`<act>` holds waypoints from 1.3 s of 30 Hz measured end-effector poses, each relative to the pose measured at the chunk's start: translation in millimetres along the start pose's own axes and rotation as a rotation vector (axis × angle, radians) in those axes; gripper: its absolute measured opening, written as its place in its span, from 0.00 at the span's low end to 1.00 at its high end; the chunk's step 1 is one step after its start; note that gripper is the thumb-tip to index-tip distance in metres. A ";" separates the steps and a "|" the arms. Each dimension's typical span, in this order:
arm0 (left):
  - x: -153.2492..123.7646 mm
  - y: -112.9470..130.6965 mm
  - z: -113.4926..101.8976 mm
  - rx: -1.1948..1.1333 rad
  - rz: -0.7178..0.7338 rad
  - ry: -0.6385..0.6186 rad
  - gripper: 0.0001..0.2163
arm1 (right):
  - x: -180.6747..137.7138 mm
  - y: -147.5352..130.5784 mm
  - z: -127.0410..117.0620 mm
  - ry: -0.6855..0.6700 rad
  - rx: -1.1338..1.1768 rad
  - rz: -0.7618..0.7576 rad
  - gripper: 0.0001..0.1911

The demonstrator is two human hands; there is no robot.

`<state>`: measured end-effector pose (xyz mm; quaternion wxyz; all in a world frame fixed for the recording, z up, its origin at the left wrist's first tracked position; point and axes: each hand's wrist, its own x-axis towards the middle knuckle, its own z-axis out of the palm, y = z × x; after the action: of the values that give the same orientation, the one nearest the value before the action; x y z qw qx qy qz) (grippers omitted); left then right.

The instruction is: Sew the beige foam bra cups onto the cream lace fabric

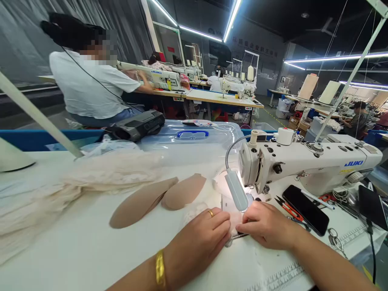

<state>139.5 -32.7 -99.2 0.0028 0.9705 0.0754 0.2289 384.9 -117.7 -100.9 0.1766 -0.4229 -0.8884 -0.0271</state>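
Observation:
My left hand, with a gold ring and bangle, lies curled on the white table and presses a pale lace piece just in front of the sewing machine. My right hand is closed beside it and pinches a thin metal tool against the fabric under the machine's lamp. Two tan padded cups rest just left of the hands. A heap of cream lace spreads across the table's left side.
Red-handled snips and a black phone lie right of the needle, a second dark device further right. A clear plastic bin with a blue handle stands behind. A seated person in a white shirt works at the row ahead.

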 end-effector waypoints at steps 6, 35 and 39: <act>2.4 -0.4 4.4 -0.053 -0.008 0.038 0.12 | -0.9 0.3 -1.2 0.022 0.023 -0.017 0.10; 26.4 -36.2 37.0 -0.272 -0.006 0.182 0.13 | 7.7 3.9 7.7 0.027 -0.069 0.286 0.10; 29.1 -38.0 34.0 -0.265 -0.030 0.170 0.13 | 8.5 3.6 7.7 0.048 -0.089 0.295 0.10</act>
<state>174.8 10.1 -118.2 0.1278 0.9375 0.0591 0.3182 380.5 -107.5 -105.7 0.1810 -0.5553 -0.8102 -0.0502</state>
